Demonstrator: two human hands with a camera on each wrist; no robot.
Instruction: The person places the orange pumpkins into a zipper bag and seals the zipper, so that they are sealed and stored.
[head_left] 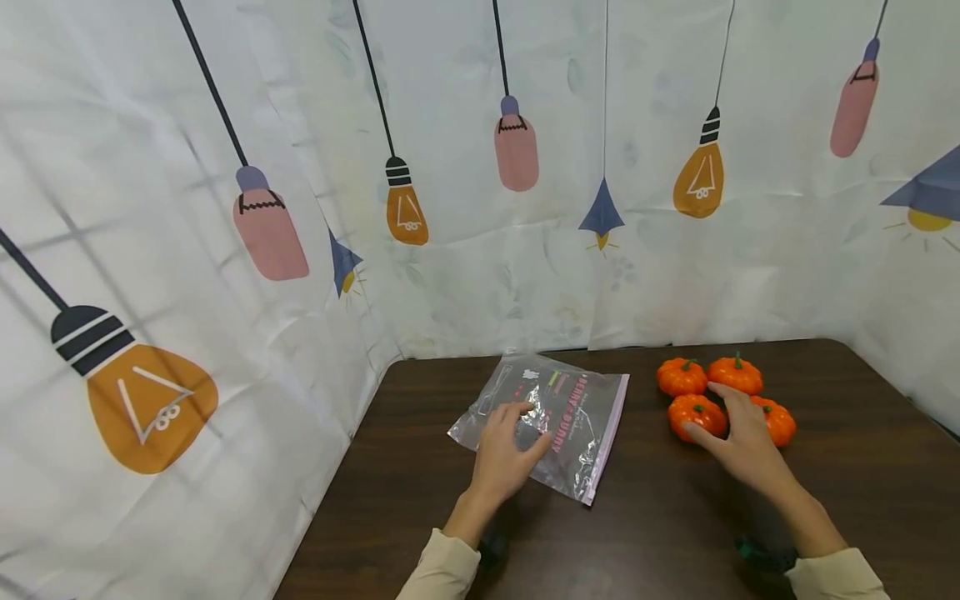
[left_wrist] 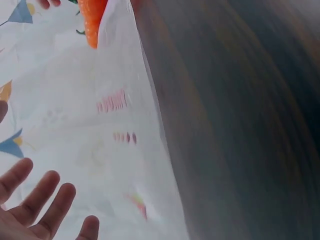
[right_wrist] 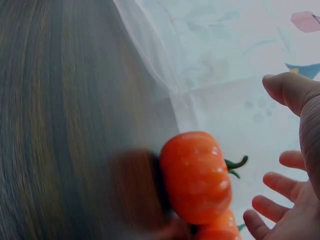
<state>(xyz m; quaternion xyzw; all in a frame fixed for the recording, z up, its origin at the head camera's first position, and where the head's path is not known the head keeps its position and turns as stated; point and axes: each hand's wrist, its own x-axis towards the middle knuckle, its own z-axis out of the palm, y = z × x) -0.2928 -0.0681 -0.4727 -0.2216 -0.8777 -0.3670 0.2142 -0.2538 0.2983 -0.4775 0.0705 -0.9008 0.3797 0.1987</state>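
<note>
While four pumpkins sit close together toward the far right of the table, a bag lies flat to their left, well apart from them. The pumpkins are glossy orange with green stems, set in two rows of two: the back left one, the back right one, the front left one and the front right one. In the head view the right hand overlaps the front pair, its thumb and index finger reaching toward the front left pumpkin. Its fingers are spread and it grips nothing; the right wrist view shows bare space between it and the nearest pumpkin.

Clear plastic makes up the bag, with pink lettering and a pinkish strip along its right edge, and it lies askew. Over its near left part is the left hand, fingers apart and holding nothing; whether any fingertip touches the plastic, I cannot tell.

Both arms come in from the near side, the left sleeve and the right sleeve pale cream. Dark brown wood grain covers the tabletop. Behind and to the left hangs a white cloth printed with hanging lamps and bulbs.
</note>
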